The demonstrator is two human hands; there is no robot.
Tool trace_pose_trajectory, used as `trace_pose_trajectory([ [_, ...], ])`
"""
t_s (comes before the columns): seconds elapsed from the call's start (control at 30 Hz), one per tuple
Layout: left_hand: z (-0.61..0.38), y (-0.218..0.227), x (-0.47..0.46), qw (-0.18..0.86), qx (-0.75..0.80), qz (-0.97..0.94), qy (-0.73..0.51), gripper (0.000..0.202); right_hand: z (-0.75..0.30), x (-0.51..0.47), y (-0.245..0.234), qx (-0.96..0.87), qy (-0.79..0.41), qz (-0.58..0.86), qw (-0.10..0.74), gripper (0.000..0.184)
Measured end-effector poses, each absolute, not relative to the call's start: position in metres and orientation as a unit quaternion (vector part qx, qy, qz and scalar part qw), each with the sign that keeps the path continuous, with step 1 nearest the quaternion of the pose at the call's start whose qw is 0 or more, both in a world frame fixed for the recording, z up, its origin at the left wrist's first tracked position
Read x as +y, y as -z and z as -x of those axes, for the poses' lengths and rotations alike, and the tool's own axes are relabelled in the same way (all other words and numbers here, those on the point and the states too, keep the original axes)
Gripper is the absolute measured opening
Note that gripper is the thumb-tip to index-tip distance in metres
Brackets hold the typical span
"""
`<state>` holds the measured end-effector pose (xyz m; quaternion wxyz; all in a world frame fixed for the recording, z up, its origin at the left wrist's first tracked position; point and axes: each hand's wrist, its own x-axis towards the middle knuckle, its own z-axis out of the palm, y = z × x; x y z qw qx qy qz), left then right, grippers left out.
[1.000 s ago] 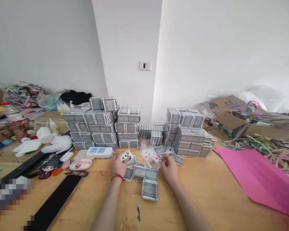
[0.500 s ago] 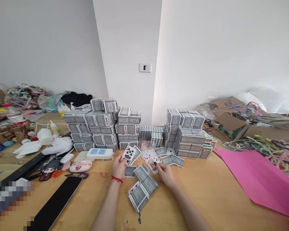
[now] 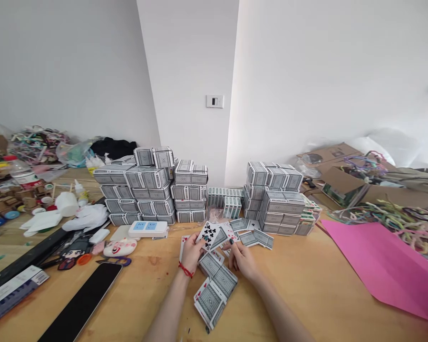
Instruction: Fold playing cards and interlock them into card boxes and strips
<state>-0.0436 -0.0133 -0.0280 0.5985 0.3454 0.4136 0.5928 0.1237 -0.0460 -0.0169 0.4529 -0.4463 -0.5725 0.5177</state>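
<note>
Shifted rightward since the earlier frame, the left hand [image 3: 192, 251] pinches the ten of clubs [image 3: 210, 231] at lower centre; the right hand [image 3: 241, 259] curls its fingers by a red-suit card [image 3: 230, 230], grip unclear. Stacked card blocks [image 3: 148, 178] at centre left look finished; the folded card piece [image 3: 209, 301] and loose cards [image 3: 249, 238] seem left.

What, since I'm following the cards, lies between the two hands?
In the head view: the ten of clubs in the left hand, a grey-backed card beside it, red-pipped cards by the right hand, and more face-down cards below.
</note>
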Motion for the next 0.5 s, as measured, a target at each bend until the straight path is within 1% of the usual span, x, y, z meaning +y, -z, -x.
trace_pose_trajectory([
  [0.13,0.037,0.027,-0.017,0.608,0.417,-0.377,-0.561,0.029,-0.122,-0.042,0.015,-0.544,-0.514,0.436,0.499,0.034],
  [0.23,0.032,0.024,-0.021,0.614,0.419,-0.411,-0.528,0.030,-0.123,-0.038,0.016,-0.487,-0.519,0.446,0.543,0.037],
  [0.3,0.030,0.022,-0.023,0.623,0.418,-0.416,-0.514,0.030,-0.126,-0.036,0.019,-0.460,-0.539,0.436,0.555,0.035],
  [0.4,0.028,0.018,-0.026,0.662,0.413,-0.392,-0.488,0.029,-0.132,-0.033,0.024,-0.422,-0.575,0.412,0.567,0.033],
  [0.5,0.027,0.016,-0.029,0.701,0.406,-0.341,-0.476,0.027,-0.137,-0.030,0.029,-0.368,-0.574,0.401,0.613,0.033],
])
